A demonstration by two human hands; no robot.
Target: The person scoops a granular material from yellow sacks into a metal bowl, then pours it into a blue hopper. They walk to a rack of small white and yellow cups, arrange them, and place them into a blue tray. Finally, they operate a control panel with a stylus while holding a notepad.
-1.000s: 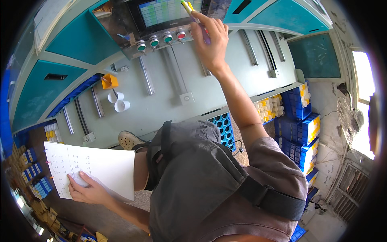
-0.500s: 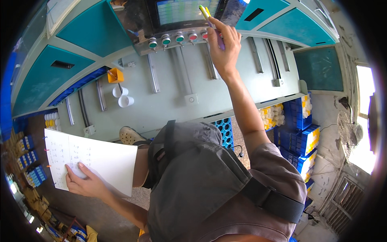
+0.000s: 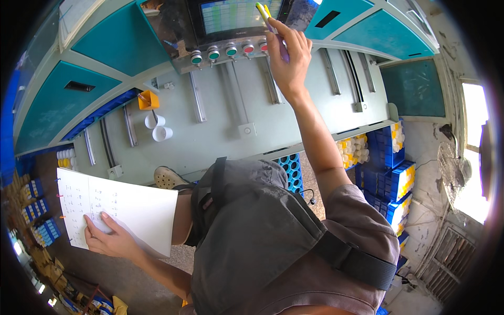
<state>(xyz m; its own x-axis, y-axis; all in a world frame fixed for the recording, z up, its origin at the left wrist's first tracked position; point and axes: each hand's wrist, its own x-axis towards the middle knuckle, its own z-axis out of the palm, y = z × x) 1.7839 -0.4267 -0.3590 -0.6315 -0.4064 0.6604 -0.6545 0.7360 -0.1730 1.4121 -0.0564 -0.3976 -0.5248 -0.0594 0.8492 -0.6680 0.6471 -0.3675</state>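
Note:
My left hand (image 3: pixel 111 240) grips a white notebook (image 3: pixel 144 210) with handwritten columns and small coloured rings along its left edge. The thumb lies on the page near a small pale object or fold that I cannot make out. Raised at the far side, my right hand (image 3: pixel 291 58) is closed around a yellow-green and purple pen (image 3: pixel 264 11). Its tip end points up in front of a lit screen (image 3: pixel 231 16) showing a table-like grid. Whether the pen touches the screen cannot be told. Green and red push buttons (image 3: pixel 231 51) line the panel under the screen, left of my right wrist.
A pale green machine bed (image 3: pixel 226 105) with metal rails spans the front. On it are an orange container (image 3: pixel 148 100) and white cups (image 3: pixel 162 134). Teal cabinet doors (image 3: pixel 68 100) flank the screen. Blue crates (image 3: pixel 391 178) with yellow and white spools stand at right, near a fan (image 3: pixel 454 163).
The view has shifted very slightly, moving the panel and bench a little to the left. Both hands keep their hold, and the pen stays in front of the screen.

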